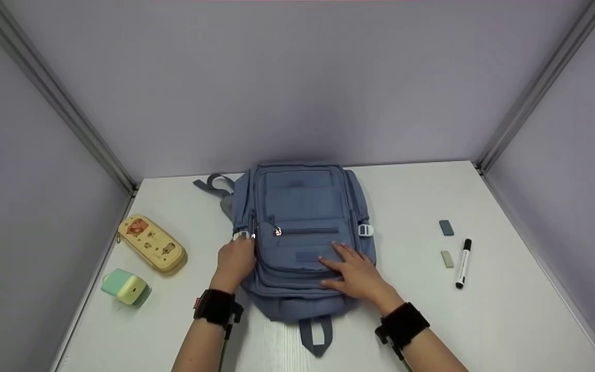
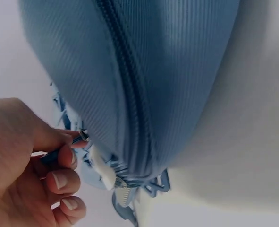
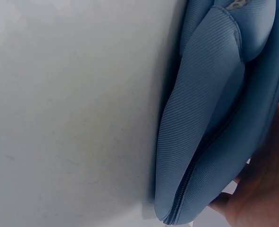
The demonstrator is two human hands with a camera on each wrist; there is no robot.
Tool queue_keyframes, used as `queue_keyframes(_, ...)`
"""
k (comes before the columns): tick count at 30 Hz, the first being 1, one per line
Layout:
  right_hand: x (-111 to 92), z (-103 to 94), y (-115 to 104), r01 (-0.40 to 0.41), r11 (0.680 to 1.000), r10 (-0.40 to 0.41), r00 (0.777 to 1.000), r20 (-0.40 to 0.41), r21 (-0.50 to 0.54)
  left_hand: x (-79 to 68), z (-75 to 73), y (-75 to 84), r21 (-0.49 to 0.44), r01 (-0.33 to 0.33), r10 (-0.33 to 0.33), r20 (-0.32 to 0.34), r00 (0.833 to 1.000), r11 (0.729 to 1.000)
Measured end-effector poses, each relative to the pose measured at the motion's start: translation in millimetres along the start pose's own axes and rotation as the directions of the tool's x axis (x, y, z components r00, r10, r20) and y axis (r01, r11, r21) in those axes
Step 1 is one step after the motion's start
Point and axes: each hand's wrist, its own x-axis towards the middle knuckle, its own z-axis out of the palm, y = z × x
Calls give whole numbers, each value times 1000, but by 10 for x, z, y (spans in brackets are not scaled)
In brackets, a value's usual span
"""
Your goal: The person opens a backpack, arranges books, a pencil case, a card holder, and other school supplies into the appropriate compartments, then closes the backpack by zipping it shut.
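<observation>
A blue backpack (image 1: 302, 204) lies flat on the white table, its top handle (image 1: 318, 341) toward me. At the bag's left side my left hand (image 1: 235, 262) pinches a zipper pull (image 2: 78, 138) between thumb and forefinger, as the left wrist view shows. The zipper track (image 2: 130, 90) runs along the bag's edge there. My right hand (image 1: 355, 274) rests with spread fingers on the lower right of the bag's front. In the right wrist view only part of that hand (image 3: 266, 184) shows, against the bag's side (image 3: 196, 118).
On the left lie a yellow pencil case (image 1: 154, 244) and a green-and-yellow box-shaped item (image 1: 126, 287). To the right are a dark eraser-like block (image 1: 446, 228), a pale one (image 1: 447, 259) and a black-capped white marker (image 1: 463, 263). Grey panels (image 1: 297, 82) enclose the table.
</observation>
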Motion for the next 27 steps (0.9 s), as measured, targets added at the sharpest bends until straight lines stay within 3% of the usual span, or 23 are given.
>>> queue_keyframes(9,1,-9,-1,-6,1000,6,1000,26,14,-138,-45,36,-26,13,-12,31,999,1000)
queue_keyframes(21,0,1,-1,-7,1000,6,1000,24,15,-367,-43,67,-46,4,-5,-5,1000,999)
queue_keyframes(27,-3,-1,-4,-11,1000,11,1000,19,12,-408,-120,62,-75,22,-18,60,998,997)
